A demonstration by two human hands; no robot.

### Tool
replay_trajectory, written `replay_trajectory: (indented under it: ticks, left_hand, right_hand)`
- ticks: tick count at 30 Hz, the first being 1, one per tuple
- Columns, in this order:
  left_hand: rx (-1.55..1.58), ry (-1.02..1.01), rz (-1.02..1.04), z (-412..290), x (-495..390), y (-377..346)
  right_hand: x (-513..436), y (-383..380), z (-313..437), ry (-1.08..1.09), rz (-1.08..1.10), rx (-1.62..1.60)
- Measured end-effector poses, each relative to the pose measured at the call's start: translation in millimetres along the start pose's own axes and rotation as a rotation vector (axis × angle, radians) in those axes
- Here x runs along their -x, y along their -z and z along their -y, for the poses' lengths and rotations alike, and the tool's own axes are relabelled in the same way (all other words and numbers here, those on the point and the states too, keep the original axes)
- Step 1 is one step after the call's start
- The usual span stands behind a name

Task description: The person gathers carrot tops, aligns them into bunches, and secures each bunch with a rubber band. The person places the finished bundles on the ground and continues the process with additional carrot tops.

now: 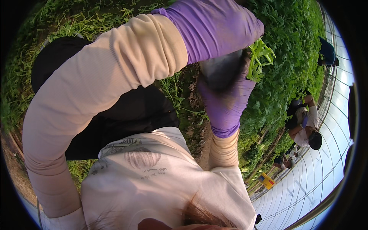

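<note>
My left hand, in a purple glove, reaches across the top of the view with its back towards me and its fingers mostly hidden. Just below it is my right hand, also purple-gloved, with dark soiling and motion blur near its fingers. Light green leafy stems stick out to the right between the two hands, and my right hand appears closed around them. A grey, dark blurred thing lies between the hands; what it is cannot be told. Beige sleeves cover both my forearms.
Dense leafy green plants grow on the right, with more low greens on the left. Bare soil runs beside my dark-clothed legs. People work farther off, near a yellow sign and the greenhouse wall.
</note>
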State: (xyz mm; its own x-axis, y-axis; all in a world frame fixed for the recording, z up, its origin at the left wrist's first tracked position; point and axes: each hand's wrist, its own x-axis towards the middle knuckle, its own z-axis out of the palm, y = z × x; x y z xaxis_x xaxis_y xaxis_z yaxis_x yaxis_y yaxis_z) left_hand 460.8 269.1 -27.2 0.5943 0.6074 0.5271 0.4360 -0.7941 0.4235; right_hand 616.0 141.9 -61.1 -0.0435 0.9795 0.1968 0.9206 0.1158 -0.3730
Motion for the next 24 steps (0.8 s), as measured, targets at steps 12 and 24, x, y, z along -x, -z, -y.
replay_trajectory:
  ticks: [12, 24]
  left_hand:
    - [-0.120, -0.037, -0.102, 3.6, 6.3, -4.7]
    - [-0.259, -0.035, -0.055, 6.1, 8.7, -5.6]
  right_hand:
    - [-2.1, -0.7, 2.5, -0.019, 0.035, -0.009]
    - [-4.8, 0.0, 3.5, -0.030, 0.056, -0.011]
